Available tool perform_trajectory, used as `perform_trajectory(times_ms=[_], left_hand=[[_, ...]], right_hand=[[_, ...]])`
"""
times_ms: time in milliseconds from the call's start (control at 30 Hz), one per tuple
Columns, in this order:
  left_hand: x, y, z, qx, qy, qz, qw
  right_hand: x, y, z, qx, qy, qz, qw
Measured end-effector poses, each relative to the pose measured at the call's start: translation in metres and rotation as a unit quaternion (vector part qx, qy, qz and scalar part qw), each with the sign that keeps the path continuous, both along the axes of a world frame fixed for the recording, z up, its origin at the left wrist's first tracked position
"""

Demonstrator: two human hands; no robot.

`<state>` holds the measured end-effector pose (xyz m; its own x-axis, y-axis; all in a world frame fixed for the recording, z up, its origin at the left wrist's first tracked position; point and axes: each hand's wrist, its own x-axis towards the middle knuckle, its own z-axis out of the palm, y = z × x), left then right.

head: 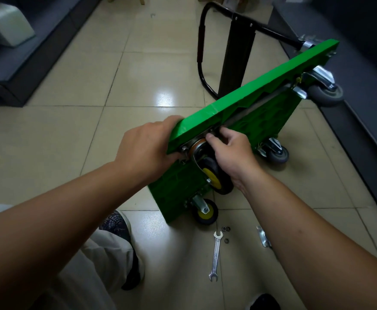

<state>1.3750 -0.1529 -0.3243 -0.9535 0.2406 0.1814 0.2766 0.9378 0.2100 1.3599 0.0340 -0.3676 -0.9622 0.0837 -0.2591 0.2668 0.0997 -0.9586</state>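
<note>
A flat green plastic cart board (250, 101) stands on its long edge on the shiny tiled floor (93, 130), with its underside turned to the person. The left hand (147, 146) grips the top near corner of the board, fingers curled over the edge, and holds it up. The right hand (230, 151) is closed in a pinch. Its thumb and fingers are on something small at the metal plate of the black wheel with a yellow middle (214, 175), close to that same corner. The small thing is too tiny to tell; it may be a nut or a bolt.

I think the job is putting wheels on the cart, and it looks mostly done. A second yellow-middle wheel (205, 211) sits at the bottom near corner. A grey wheel (326, 92) sits at the top far corner and another grey wheel (277, 154) at the bottom far corner. The wheel in hand looks like the last one to make tight.

A silver metal spanner (215, 256) lies on the floor near the board's bottom near corner. A few small dark nuts (225, 229) lie just beside its top end, and a small silver metal plate (262, 237) is near them. No box or tray shows; the nuts lie loose on the tiles. A black bent handle bar (203, 48) reaches out behind the board.
</note>
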Motion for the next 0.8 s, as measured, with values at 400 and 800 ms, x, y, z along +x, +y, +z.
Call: perform_trajectory(times_ms=[400,800], left_hand=[[0.022,0.020,0.008,0.000,0.010,0.064,0.998],[0.023,0.054,0.006,0.116,-0.071,-0.031,0.990]], right_hand=[[-0.037,0.018,-0.001,0.058,0.045,0.139,0.988],[-0.077,0.085,-0.009,0.054,0.070,0.058,0.994]])
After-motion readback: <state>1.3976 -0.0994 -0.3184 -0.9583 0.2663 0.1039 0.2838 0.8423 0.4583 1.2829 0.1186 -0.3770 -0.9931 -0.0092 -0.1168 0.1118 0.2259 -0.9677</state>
